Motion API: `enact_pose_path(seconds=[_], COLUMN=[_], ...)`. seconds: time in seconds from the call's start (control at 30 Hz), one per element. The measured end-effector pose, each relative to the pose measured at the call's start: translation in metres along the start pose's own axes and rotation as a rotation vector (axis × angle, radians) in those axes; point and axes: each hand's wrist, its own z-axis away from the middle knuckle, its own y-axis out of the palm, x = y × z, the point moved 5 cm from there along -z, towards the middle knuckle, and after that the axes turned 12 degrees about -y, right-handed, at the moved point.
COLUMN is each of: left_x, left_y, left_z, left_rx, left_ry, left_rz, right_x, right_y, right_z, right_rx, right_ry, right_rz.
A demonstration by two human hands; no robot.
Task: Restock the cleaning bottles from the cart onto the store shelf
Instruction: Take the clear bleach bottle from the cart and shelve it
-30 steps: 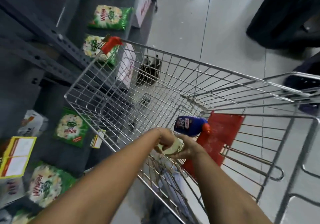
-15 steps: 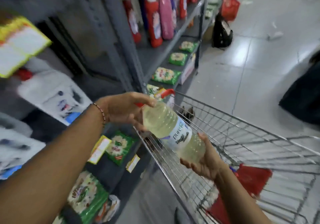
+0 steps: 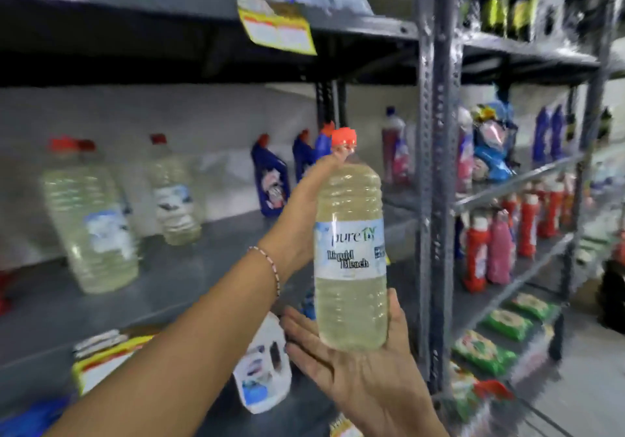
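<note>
Raised from the cart to shelf height: one bleach bottle (image 3: 350,250), now upright, cap up. Left hand (image 3: 304,206) wraps its shoulder; right hand (image 3: 365,369), palm flat and fingers spread, cups its base. Shelf (image 3: 189,267) lies ahead and left, nearer the left hand; two like bottles (image 3: 91,223) stand there, gap between.

This is a shop aisle: grey slotted-steel shelving (image 3: 436,172) carries rows of cleaning products. Left of its upright stand clear bleach bottles (image 3: 91,220) and blue bottles (image 3: 270,179); right of it, red bottles (image 3: 477,254) and green detergent packets (image 3: 483,352); above hangs a yellow price tag (image 3: 277,29).
</note>
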Motion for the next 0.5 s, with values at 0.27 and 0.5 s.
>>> enact_pose_path(seconds=[0.27,0.5], left_x=[-0.037,-0.045], left_y=[-0.062,-0.115], left_z=[0.077,0.110], left_rx=[-0.464,-0.705], left_ry=[0.142,0.306], left_rz=[-0.316,-0.262], right_x=[-0.031,-0.055], right_y=[0.068,0.086], right_z=[-0.051,-0.093], right_rx=[-0.034,0.075], right_ry=[-0.152,-0.321], right_rz=[0.099,0.761])
